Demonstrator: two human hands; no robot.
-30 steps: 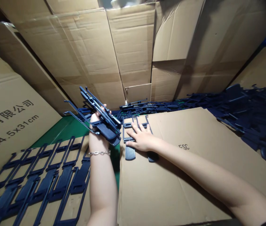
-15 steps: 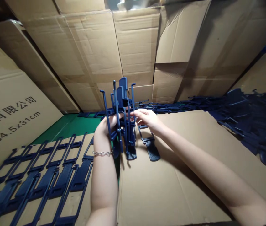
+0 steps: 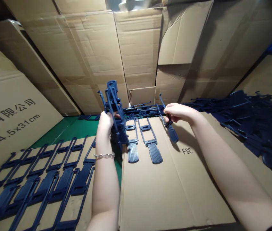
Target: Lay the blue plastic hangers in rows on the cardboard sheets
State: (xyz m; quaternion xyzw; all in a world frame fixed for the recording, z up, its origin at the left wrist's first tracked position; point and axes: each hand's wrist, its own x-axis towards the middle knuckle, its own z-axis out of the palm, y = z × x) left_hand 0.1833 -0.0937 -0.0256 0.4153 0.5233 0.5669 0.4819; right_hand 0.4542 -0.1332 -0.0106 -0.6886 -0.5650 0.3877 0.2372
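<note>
Gripped in the left hand (image 3: pixel 107 120) is a bundle of dark blue plastic frames (image 3: pixel 113 102), held upright above the near edge of the cardboard sheet (image 3: pixel 174 192) that serves as the surface, with the fingers closed round the lower part of the bundle and a chain bracelet (image 3: pixel 104 156) seen at the wrist. A single frame (image 3: pixel 168 123) is pinched in the right hand (image 3: pixel 177 112), fingers closed on its thin upper bars, so that the ribbed paddle end hangs tilted down and toward the left hand, just above the cardboard and, as far as can be told, not yet resting on it. Two laid frames (image 3: pixel 140 139) are seen flat on the sheet between the two grips, side by side, paddle ends toward the person; the one held by the right hand is just to the right of them. The step in hand is judged to be the laying out of frames one at a time from the bundle into a row. The next move would call for the held frame to be lowered flat, parallel to its neighbours and just beside the nearer one. Below and left of the left grip, a long overlapping row of frames (image 3: pixel 42 179) lies on another sheet, and a loose heap (image 3: pixel 253 122) lies well to the right.
</note>
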